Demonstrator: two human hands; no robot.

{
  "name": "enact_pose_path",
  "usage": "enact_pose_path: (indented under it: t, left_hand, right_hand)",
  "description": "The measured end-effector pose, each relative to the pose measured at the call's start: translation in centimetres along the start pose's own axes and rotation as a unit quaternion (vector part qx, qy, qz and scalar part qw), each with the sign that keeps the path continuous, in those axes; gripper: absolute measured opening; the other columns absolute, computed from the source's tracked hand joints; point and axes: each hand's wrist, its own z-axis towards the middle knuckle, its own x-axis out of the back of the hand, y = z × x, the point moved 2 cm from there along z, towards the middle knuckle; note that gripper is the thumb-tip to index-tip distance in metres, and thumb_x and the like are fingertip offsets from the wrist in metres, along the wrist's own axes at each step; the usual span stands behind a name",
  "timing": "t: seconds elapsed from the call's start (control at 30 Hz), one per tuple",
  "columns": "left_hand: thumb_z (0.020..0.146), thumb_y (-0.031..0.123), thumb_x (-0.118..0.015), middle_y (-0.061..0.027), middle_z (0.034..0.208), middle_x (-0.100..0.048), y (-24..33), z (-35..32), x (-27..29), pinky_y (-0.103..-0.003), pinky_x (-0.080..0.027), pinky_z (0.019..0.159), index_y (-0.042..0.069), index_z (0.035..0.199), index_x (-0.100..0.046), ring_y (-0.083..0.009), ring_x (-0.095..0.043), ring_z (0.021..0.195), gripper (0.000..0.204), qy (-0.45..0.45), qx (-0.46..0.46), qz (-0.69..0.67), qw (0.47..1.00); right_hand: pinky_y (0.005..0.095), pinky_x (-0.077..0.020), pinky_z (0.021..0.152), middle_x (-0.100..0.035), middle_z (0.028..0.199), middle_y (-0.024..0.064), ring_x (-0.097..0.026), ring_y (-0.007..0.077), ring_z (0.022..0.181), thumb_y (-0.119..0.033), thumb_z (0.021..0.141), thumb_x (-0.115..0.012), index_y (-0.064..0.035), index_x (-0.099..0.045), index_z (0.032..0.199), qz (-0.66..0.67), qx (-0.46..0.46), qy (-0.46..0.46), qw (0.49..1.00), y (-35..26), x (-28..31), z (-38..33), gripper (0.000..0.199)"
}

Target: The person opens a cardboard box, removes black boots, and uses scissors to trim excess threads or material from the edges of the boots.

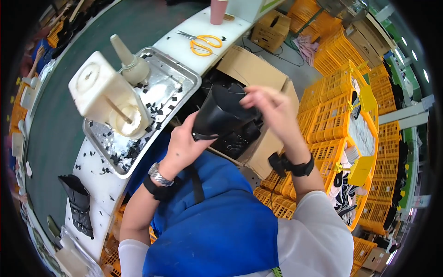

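My left hand (181, 145) is wrapped round a black leather boot upper (216, 113), which I hold tilted in front of me with its wide opening toward the far side. My right hand (272, 108) is at the right rim of that opening, thumb and fingers pinched together. What lies between those fingertips is too small to make out. Below the upper stands an open cardboard box (251, 69) with more black, buckled boot pieces (237, 143) in it. Another black boot upper with straps (78, 205) lies on the white table at the left.
A metal tray (173, 69) holds black scraps, a white plastic container with a cut opening (90, 87) and a beige bottle with a long nozzle (131, 64). Yellow-handled scissors (203, 45) and a pink cup (218, 11) rest beyond. Orange crates (323, 124) stack up at the right.
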Motion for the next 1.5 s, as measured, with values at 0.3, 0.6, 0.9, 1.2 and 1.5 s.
enact_pose_path:
  t: [0.3, 0.6, 0.9, 1.2, 1.5]
  left_hand:
    - [0.07, 0.007, -0.067, -0.0084, 0.094, -0.064, -1.1, -2.8, 6.0, -0.025, -0.044, 0.08, -0.004, 0.104, -0.055, -0.0118, -0.057, 0.087, 0.037, -0.026, 0.092, -0.219, 0.971]
    - [0.076, 0.012, -0.065, -0.0046, 0.096, -0.061, -3.4, -5.8, 9.2, -0.024, -0.044, 0.079, -0.003, 0.107, -0.055, -0.0088, -0.055, 0.085, 0.036, -0.135, 0.195, -0.253, 0.938]
    - [0.074, 0.023, -0.069, -0.0079, 0.091, -0.062, -4.6, -7.0, 7.0, -0.025, -0.043, 0.077, -0.004, 0.104, -0.055, -0.0101, -0.054, 0.082, 0.043, -0.127, 0.201, -0.184, 0.954]
    - [0.073, 0.018, -0.069, -0.0074, 0.092, -0.062, -4.8, -6.2, 6.9, -0.026, -0.044, 0.078, -0.003, 0.103, -0.056, -0.0104, -0.055, 0.084, 0.039, -0.096, 0.229, -0.192, 0.949]
    - [0.072, 0.02, -0.07, -0.0089, 0.09, -0.062, -5.0, -4.0, 5.7, -0.026, -0.044, 0.077, -0.004, 0.104, -0.054, -0.0127, -0.057, 0.082, 0.043, -0.137, 0.198, -0.135, 0.961]
  right_hand:
    - [0.025, -0.0436, 0.078, -0.063, 0.088, 0.0075, -0.056, 0.012, 0.083, -0.018, 0.089, -0.049, 0.0024, -0.06, 0.1, 0.056, -0.041, -0.088, 0.994, 0.0, -1.2, 0.7, 0.026]
    - [0.0263, -0.0477, 0.068, -0.063, 0.078, 0.0093, -0.059, 0.0135, 0.07, -0.013, 0.084, -0.051, 0.0009, -0.062, 0.097, -0.095, -0.056, -0.128, 0.986, 6.8, -3.0, 12.3, 0.021]
    - [0.0386, -0.0461, 0.079, -0.058, 0.1, 0.0228, -0.058, 0.0336, 0.091, -0.019, 0.074, -0.053, -0.0083, -0.04, 0.126, -0.557, -0.013, -0.137, 0.819, 17.2, -7.1, 27.5, 0.054]
    - [0.0281, -0.0462, 0.064, -0.058, 0.089, 0.0113, -0.057, 0.0173, 0.078, -0.018, 0.067, -0.068, -0.0048, -0.038, 0.123, -0.205, -0.195, -0.089, 0.955, 15.4, -1.5, 21.8, 0.064]
    - [0.0199, -0.0401, 0.051, -0.05, 0.069, 0.0016, -0.048, 0.0071, 0.055, -0.002, 0.077, -0.059, -0.0046, -0.042, 0.125, 0.076, -0.213, -0.129, 0.965, 7.6, 3.3, -2.8, 0.051]
